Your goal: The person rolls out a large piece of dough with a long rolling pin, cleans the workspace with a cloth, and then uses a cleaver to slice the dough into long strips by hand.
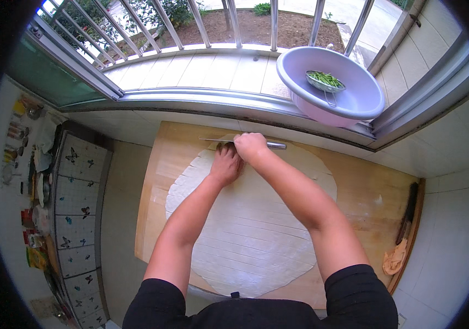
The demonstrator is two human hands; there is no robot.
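Note:
A large, thin sheet of rolled dough (251,230) covers much of a wooden board (366,197). Roughly parallel cuts cross it from side to side. At its far edge, my right hand (251,144) grips a kitchen knife (277,145); the metal handle sticks out to the right. The blade points left, seen nearly edge-on as a thin line over the dough's far edge. Close beside it on the near side, my left hand (227,163) rests on the dough with bent fingertips by the blade. Part of the blade is hidden behind the hands.
On the sill at the far right stands a lilac basin (364,96) holding a metal strainer (328,87) of cut green vegetables. Metal window bars (234,24) rise beyond. A dark-bladed tool (409,214) and an orange cloth (394,259) lie along the board's right edge. Butterfly-patterned cabinets (78,197) line the left.

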